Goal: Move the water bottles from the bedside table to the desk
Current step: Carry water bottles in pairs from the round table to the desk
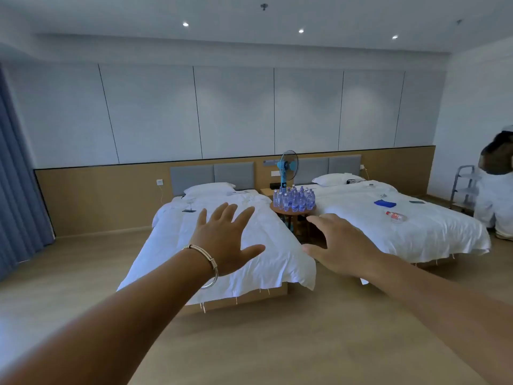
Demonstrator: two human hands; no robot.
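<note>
From the head view, I am stretching both arms out with nothing in them: my left hand (226, 240) is spreading its fingers flat, my right hand (340, 245) is hanging relaxed, fingertips foreshortened. The water bottles (294, 198) are crowding the round bedside table (291, 211) at twelve o'clock, well apart from me, too blurred to count. At three o'clock, a person (497, 176) is being cut off by the frame edge.

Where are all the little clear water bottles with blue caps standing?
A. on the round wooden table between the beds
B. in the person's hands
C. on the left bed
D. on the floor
A: the clear blue-capped water bottles stand clustered on the round wooden table between the two white beds.
</note>
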